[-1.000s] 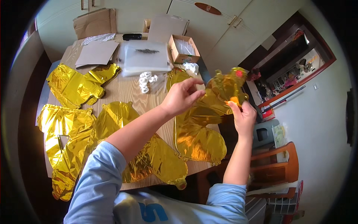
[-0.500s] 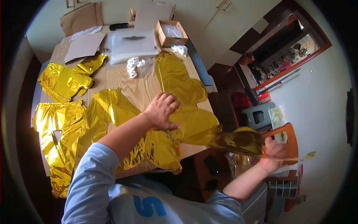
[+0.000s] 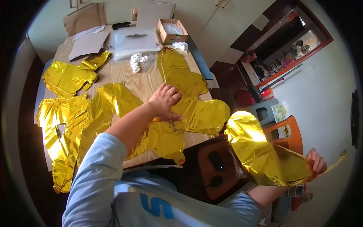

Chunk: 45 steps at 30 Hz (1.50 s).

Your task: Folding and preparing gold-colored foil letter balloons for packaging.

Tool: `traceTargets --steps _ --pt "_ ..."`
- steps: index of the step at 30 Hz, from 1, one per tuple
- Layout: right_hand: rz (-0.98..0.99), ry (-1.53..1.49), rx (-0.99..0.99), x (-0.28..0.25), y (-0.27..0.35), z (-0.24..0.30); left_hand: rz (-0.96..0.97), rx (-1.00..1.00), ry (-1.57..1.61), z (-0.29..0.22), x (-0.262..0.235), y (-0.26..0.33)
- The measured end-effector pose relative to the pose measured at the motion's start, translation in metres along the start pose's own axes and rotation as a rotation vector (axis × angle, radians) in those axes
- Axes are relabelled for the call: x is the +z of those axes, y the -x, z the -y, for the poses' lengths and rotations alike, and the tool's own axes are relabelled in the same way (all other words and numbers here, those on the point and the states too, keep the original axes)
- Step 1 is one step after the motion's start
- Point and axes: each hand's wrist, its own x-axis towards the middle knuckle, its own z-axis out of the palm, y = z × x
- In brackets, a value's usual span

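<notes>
My left hand (image 3: 165,101) lies flat, fingers spread, on a deflated gold foil balloon (image 3: 187,89) spread over the right part of the wooden table (image 3: 141,81). My right hand (image 3: 315,162) is stretched far out to the right, past the table's edge, gripping the end of another gold foil balloon (image 3: 261,151) that hangs in the air between table and hand. Several more flat gold foil balloons (image 3: 70,75) cover the left half of the table.
A small open cardboard box (image 3: 171,32), clear plastic bags (image 3: 134,38), grey card sheets (image 3: 87,44), a brown paper bag (image 3: 85,17) and white ribbon coils (image 3: 135,62) sit at the far end. An orange chair (image 3: 285,130) stands to the right.
My right hand has pulled one gold balloon away from the table, down and to the right. My left hand dropped from holding that balloon to pressing flat on the balloon lying on the table.
</notes>
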Motion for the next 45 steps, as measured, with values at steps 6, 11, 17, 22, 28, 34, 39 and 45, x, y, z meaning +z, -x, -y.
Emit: traceTargets --steps 6,11,17,22,28,34,39,45 --pt "-0.286 -0.920 0.268 -0.005 -0.035 0.030 0.128 -0.041 -0.084 -0.010 -0.012 -0.005" --pt "-0.058 -0.146 0.342 0.066 -0.027 -0.009 0.211 -0.039 -0.168 -0.022 -0.026 -0.010" --pt "-0.018 -0.166 0.611 0.258 -0.023 -0.075 -0.181 -0.255 0.992 -0.049 -0.062 0.054" --pt "0.190 -0.558 0.931 0.422 -0.019 -0.130 -0.282 0.127 2.306 -0.065 -0.106 0.183" --pt "0.354 -0.784 1.246 0.540 0.057 -0.228 -0.419 -0.558 1.650 -0.026 -0.083 0.282" --pt "0.473 -0.660 1.409 0.589 0.110 -0.281 -0.282 -0.522 0.066 -0.005 -0.077 0.341" --pt "0.522 -0.423 1.406 0.597 0.119 -0.286 -0.251 -0.335 -0.049 -0.006 -0.049 0.365" --pt "0.654 -0.191 1.230 0.595 0.127 -0.302 -0.289 -0.330 -0.040 -0.016 -0.041 0.350"
